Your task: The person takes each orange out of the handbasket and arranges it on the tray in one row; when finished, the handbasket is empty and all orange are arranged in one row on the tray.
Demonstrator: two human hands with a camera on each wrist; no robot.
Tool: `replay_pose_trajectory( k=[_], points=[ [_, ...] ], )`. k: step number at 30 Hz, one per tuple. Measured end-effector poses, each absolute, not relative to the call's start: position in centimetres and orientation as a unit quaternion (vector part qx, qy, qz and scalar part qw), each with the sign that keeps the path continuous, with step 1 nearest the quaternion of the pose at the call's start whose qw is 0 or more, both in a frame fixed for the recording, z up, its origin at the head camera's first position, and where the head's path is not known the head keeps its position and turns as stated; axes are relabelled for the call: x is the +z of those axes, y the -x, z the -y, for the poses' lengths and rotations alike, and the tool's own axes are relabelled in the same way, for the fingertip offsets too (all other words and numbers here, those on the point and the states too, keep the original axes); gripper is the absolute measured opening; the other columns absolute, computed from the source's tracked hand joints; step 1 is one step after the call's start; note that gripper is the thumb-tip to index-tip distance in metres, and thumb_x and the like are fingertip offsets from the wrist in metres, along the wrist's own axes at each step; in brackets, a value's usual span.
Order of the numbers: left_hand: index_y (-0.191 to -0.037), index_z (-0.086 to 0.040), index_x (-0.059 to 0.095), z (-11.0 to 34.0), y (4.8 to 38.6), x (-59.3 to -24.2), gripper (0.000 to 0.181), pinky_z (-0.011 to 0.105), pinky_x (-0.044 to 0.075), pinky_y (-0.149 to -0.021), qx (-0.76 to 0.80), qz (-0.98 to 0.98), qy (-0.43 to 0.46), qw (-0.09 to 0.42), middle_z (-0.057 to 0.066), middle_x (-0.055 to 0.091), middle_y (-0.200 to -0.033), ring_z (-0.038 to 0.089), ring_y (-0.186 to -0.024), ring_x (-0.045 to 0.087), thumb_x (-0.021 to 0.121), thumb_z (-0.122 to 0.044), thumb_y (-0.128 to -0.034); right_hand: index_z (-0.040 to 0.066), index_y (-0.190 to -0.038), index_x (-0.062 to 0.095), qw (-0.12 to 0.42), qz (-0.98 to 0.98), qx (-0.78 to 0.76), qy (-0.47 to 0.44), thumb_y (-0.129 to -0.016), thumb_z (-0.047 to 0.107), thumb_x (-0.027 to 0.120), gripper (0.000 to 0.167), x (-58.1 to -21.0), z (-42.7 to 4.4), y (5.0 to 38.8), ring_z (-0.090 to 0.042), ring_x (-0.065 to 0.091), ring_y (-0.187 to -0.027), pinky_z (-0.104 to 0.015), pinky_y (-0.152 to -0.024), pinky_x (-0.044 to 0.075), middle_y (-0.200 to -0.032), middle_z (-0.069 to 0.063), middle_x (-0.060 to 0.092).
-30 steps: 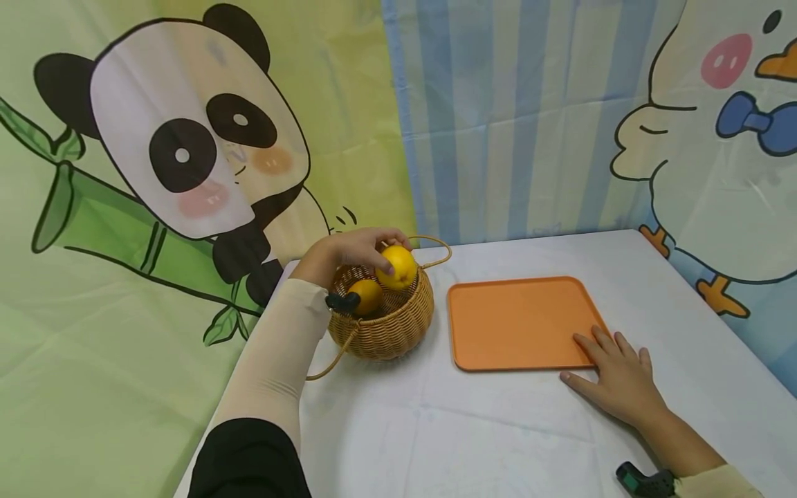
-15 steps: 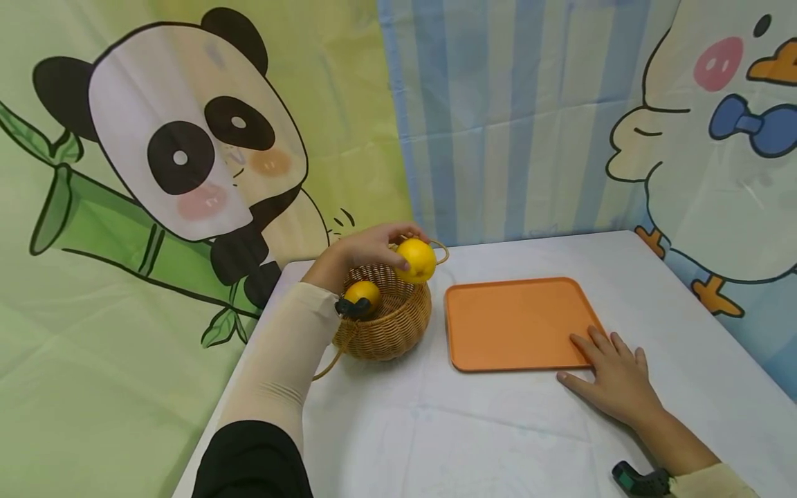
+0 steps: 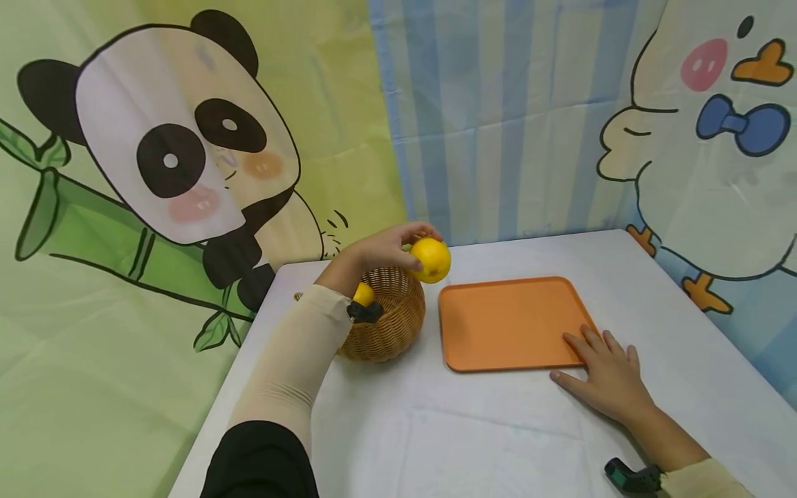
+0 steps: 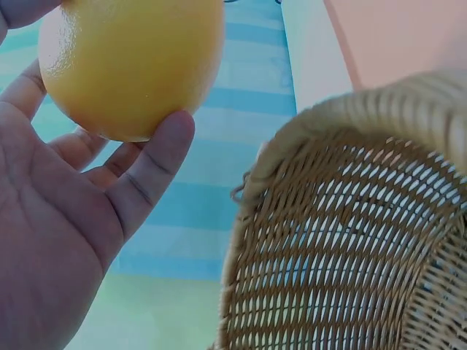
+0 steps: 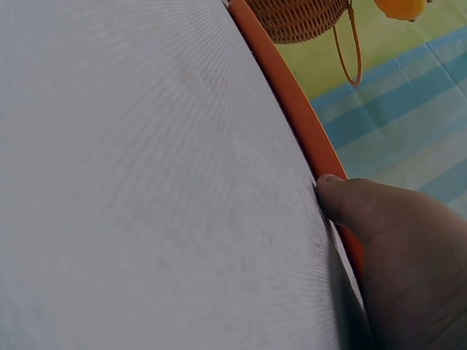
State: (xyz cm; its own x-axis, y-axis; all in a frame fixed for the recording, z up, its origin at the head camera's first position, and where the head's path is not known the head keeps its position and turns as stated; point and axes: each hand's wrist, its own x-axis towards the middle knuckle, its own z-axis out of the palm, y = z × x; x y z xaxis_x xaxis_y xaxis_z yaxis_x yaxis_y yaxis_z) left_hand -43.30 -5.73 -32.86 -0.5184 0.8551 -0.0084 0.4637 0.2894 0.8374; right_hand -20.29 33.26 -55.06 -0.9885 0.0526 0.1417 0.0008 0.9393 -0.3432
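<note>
My left hand [image 3: 389,250] grips a round yellow fruit [image 3: 431,261] above the right back rim of a wicker basket [image 3: 389,339]. In the left wrist view the thumb [image 4: 157,171] presses the smooth lower side of the fruit, with other fingers behind it. A second yellow-orange fruit [image 3: 364,294] lies inside the basket, partly hidden by my left wrist. My right hand [image 3: 610,384] rests with spread, fairly straight fingers on the front right corner of an orange tray [image 3: 507,325]. Its thumb touches the tray's edge in the right wrist view.
A white cloth [image 3: 473,429] covers the table. The basket stands left of the tray, with a narrow gap between them. Behind the table hangs a printed backdrop [image 3: 479,124] with a panda and a white bird.
My left hand has lifted the yellow fruit out of the basket and carried it right, past the rim. My right hand stays at the tray's corner.
</note>
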Motion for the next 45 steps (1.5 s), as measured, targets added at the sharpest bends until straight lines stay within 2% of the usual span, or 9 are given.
replay_pose_trajectory(
  k=[6,14,23,26,34,45],
  points=[
    [-0.145,-0.006,0.055,4.6,43.1,-33.5,0.066,0.038,0.055,-0.093,0.435,-0.755,-0.437,0.222,0.013,0.049,-0.150,0.032,-0.120,0.058,0.073,-0.005,-0.0818,0.002,-0.154,0.050,0.076,0.982,0.175,0.009,-0.085,0.074,0.073,0.103,-55.0,-33.3,20.2,-0.067,0.017,-0.148,-0.087,-0.111,-0.001,-0.163,-0.038,0.031],
    [-0.144,-0.011,0.058,2.4,42.4,-34.4,0.064,0.040,0.056,-0.092,0.441,-0.753,-0.442,0.209,0.007,0.053,-0.149,0.030,-0.123,0.059,0.072,-0.005,-0.0828,0.002,-0.154,0.050,0.077,0.982,0.171,0.010,-0.085,0.074,0.073,0.102,-55.1,-33.4,20.2,-0.066,0.017,-0.148,-0.088,-0.111,0.000,-0.163,-0.038,0.031],
    [-0.142,-0.009,0.058,-0.1,41.7,-35.7,0.062,0.040,0.058,-0.088,0.469,-0.731,-0.435,0.237,0.010,0.052,-0.148,0.032,-0.116,0.060,0.070,-0.001,-0.0827,0.002,-0.154,0.050,0.077,0.982,0.170,0.005,-0.086,0.076,0.071,0.103,-55.1,-33.4,20.3,-0.067,0.019,-0.147,-0.088,-0.109,0.003,-0.163,-0.038,0.032],
    [-0.141,-0.011,0.059,-0.8,41.5,-36.4,0.059,0.039,0.058,-0.089,0.465,-0.734,-0.433,0.237,0.008,0.050,-0.148,0.031,-0.115,0.059,0.070,-0.003,-0.0830,0.002,-0.155,0.050,0.079,0.982,0.170,0.001,-0.087,0.077,0.070,0.103,-55.0,-33.4,20.2,-0.067,0.020,-0.147,-0.089,-0.109,0.004,-0.163,-0.037,0.033],
    [-0.133,-0.020,0.063,-2.8,40.3,-38.0,0.052,0.037,0.056,-0.085,0.436,-0.766,-0.429,0.199,0.001,0.052,-0.146,0.028,-0.116,0.058,0.068,-0.006,-0.0831,0.003,-0.155,0.049,0.070,0.983,0.169,0.009,-0.086,0.077,0.070,0.103,-54.8,-33.4,20.2,-0.067,0.018,-0.148,-0.088,-0.111,0.002,-0.163,-0.037,0.031],
    [-0.127,-0.019,0.064,-4.9,39.6,-40.8,0.045,0.033,0.058,-0.083,0.465,-0.771,-0.389,0.195,-0.001,0.058,-0.133,0.024,-0.103,0.062,0.066,-0.004,-0.0852,0.003,-0.155,0.049,0.060,0.984,0.170,0.016,-0.086,0.076,0.072,0.103,-54.6,-33.2,20.2,-0.067,0.017,-0.148,-0.087,-0.111,0.000,-0.164,-0.038,0.030]
  ],
)
